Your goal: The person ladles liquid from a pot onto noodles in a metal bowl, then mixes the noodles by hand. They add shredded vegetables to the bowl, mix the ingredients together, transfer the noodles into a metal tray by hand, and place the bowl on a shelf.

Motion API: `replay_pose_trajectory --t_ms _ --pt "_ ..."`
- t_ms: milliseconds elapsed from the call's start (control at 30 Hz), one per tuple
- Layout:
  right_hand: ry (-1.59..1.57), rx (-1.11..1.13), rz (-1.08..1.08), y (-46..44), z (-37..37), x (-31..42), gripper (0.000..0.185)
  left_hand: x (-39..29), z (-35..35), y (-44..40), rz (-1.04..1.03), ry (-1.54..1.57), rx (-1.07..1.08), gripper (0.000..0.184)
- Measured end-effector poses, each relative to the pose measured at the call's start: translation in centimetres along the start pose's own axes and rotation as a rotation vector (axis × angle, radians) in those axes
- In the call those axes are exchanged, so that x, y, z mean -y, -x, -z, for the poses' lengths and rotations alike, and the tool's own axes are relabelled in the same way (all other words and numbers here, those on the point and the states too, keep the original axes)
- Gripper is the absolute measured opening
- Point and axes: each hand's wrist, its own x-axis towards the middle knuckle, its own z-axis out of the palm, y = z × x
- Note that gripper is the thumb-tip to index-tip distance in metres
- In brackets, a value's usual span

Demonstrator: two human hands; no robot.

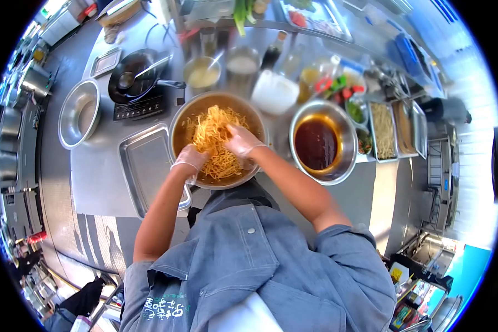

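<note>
A large metal bowl (pixel 180 124) at the table's front edge holds a heap of yellow-brown noodles (pixel 218 119). Both my hands are inside it, in clear plastic gloves. My left hand (pixel 192 159) is at the near left of the heap, its fingers curled into the noodles. My right hand (pixel 240 141) grips the noodles from the right, where a clump is raised above the rest. The fingertips of both hands are partly buried in the strands. To the right of the noodle bowl stands a metal bowl of dark red-brown sauce (pixel 316 143).
Left of the bowl lies a metal tray (pixel 144 166). Beyond it are an empty steel basin (pixel 80 113) and a black wok (pixel 133 74) with a ladle, behind an induction cooker's panel (pixel 138 108). Containers, a dark bottle (pixel 274 51) and trays of ingredients (pixel 383 130) line the back and right.
</note>
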Motion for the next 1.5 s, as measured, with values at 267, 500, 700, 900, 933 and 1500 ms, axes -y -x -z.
replay_pose_trajectory --t_ms 267,500,700,900,933,1500 --pt "-0.072 -0.206 -0.051 -8.9 1.5 -4.5 0.068 3.3 -2.4 -8.9 0.221 0.485 -0.176 0.081" --pt "-0.296 0.420 -0.188 -20.2 0.4 -1.1 0.078 3.1 -2.5 -16.6 0.295 1.384 0.209 0.036" --pt "-0.229 0.148 0.154 -14.4 3.3 2.5 0.068 1.4 0.7 -8.9 0.011 1.107 -0.063 0.061" --pt "-0.161 -0.002 0.307 -2.9 3.7 7.0 0.060 4.0 -1.7 -2.6 -0.268 0.309 -0.408 0.072" --pt "-0.030 0.057 0.278 -2.3 3.1 6.3 0.053 4.1 -1.9 -1.9 -0.277 0.202 -0.347 0.070" --pt "0.294 -0.322 0.227 -0.7 -5.1 0.2 0.030 8.0 -6.6 -5.7 -0.210 -0.482 -0.509 0.049"
